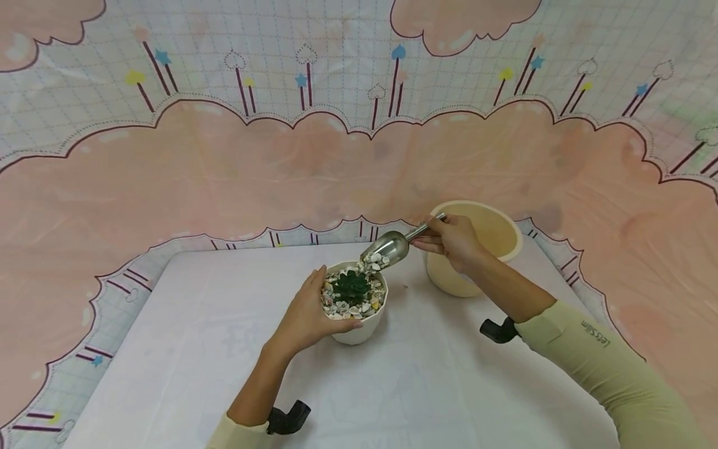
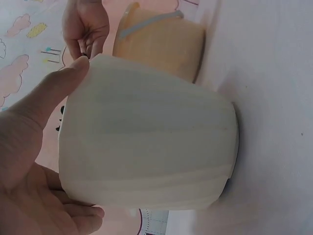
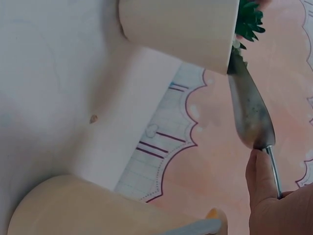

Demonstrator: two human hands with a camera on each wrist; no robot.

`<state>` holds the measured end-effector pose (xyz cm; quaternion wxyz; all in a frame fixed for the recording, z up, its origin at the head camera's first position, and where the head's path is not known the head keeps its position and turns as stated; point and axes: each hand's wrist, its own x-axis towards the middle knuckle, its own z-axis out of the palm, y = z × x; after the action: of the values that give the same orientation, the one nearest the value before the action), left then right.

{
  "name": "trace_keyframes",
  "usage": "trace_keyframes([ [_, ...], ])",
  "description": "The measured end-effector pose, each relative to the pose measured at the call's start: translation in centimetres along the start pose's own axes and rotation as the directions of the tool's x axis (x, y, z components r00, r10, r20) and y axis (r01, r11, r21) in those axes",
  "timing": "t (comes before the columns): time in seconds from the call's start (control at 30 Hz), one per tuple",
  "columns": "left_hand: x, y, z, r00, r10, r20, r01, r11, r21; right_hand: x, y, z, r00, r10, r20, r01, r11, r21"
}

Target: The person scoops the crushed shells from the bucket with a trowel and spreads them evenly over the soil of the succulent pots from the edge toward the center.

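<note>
My left hand (image 1: pixel 307 315) holds a white flowerpot (image 2: pixel 146 137) by its rim, thumb on one side and fingers on the other. Inside the pot, a dark green succulent (image 1: pixel 351 287) is ringed by pale, mixed pebbles (image 1: pixel 352 309). With my right hand (image 1: pixel 457 242) I grip the handle of a metal scoop (image 1: pixel 394 246). White pebbles lie in the scoop's tilted mouth, which meets the far right part of the pot's rim. In the right wrist view the scoop (image 3: pixel 252 112) slopes down to the rim beside the green leaves (image 3: pixel 249 22).
A cream bucket (image 1: pixel 454 274) stands right of the pot, below my right hand; its grey handle (image 2: pixel 151 23) shows in the left wrist view. One small brown pebble (image 3: pixel 93 118) lies on the white table (image 1: pixel 213 349) between pot and bucket. A patterned cloth (image 1: pixel 280 174) hangs behind.
</note>
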<state>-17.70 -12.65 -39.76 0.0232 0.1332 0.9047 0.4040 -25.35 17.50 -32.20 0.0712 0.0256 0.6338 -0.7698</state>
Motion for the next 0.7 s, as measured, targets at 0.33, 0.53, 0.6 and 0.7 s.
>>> trace_keyframes([
  [0.33,-1.2,1.7,1.5,0.989,-0.084,-0.124,0.088,0.996,0.025,0.2,0.1,0.1,1.0,0.013,0.003,-0.013,1.0,0.019],
  [0.53,-1.1,1.7,2.0,0.984,-0.049,-0.173,0.063,0.995,0.076,0.2,0.0,0.0,1.0,0.011,0.015,-0.011,1.0,0.025],
  [0.6,-0.9,1.3,1.9,0.987,-0.03,-0.16,0.042,0.996,0.073,0.2,0.0,-0.1,1.0,0.009,0.017,-0.009,1.0,0.029],
  [0.7,-0.6,0.7,1.6,0.992,-0.01,-0.122,0.017,0.998,0.056,0.1,-0.1,-0.1,1.0,0.001,0.017,-0.001,1.0,0.029],
])
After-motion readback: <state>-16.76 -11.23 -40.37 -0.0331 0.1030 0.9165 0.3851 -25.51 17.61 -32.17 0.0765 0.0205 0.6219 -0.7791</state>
